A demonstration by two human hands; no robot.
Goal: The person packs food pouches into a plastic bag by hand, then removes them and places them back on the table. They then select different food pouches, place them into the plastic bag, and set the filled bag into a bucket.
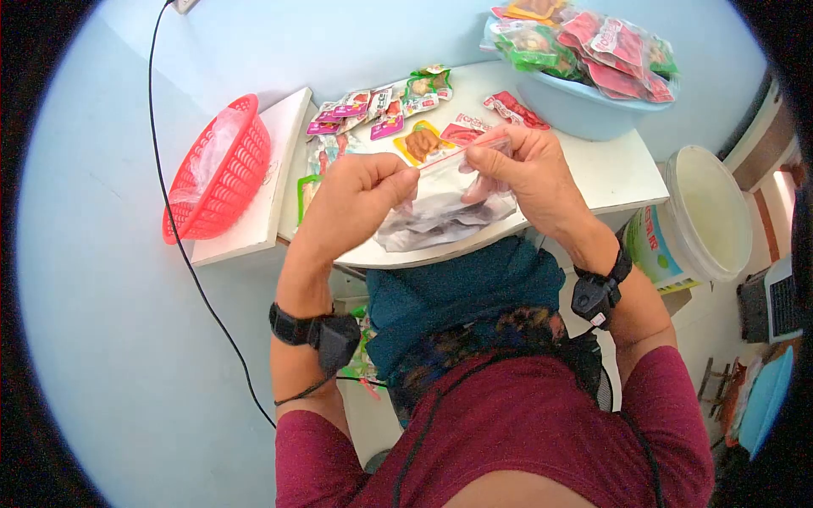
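Between my hands is a clear zip-top bag with a reddish strip along its top edge and several greyish packets inside. My left hand pinches the left end of that top edge. At the right end, my right hand grips the bag with thumb and fingers, some fingertips showing through the plastic. Just beyond the bag lie a yellow-edged snack packet and a red packet. The bag hangs over the front edge of the white table.
Purple-and-white packets, a green packet and another red packet lie farther back. A red basket leans at left, near a black cable. At right are a heaped blue basin and a white bucket.
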